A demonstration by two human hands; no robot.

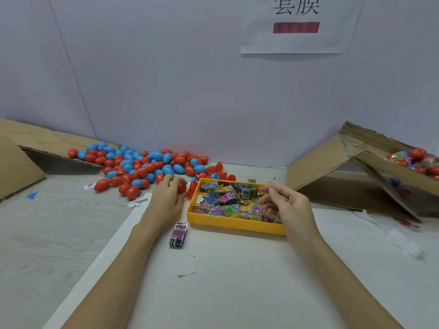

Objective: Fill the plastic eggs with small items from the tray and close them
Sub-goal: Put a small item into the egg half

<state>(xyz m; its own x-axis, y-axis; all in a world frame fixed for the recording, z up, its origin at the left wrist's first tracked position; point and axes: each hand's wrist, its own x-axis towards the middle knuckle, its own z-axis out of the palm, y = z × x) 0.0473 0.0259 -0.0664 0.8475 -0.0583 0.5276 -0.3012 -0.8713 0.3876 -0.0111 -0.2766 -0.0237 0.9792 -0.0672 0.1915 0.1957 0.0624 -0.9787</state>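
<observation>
A yellow tray [234,224] sits mid-table, filled with several small colourful packets [228,205]. My left hand [166,198] grips a red plastic egg [182,187] just left of the tray. Over the tray's right side hovers my right hand [285,205], its fingers curled down among the packets; whether it pinches one I cannot tell. A heap of red and blue eggs [145,166] lies behind my left hand, with several open red halves [218,167] near the tray's back edge. One purple packet [178,236] lies on the table in front of the tray.
A torn cardboard box [351,186] at the right holds filled eggs [418,160]. Flattened cardboard [35,148] lies at the far left. A white wall with a paper sign [297,24] stands behind. Paper scraps [137,202] are scattered on the table.
</observation>
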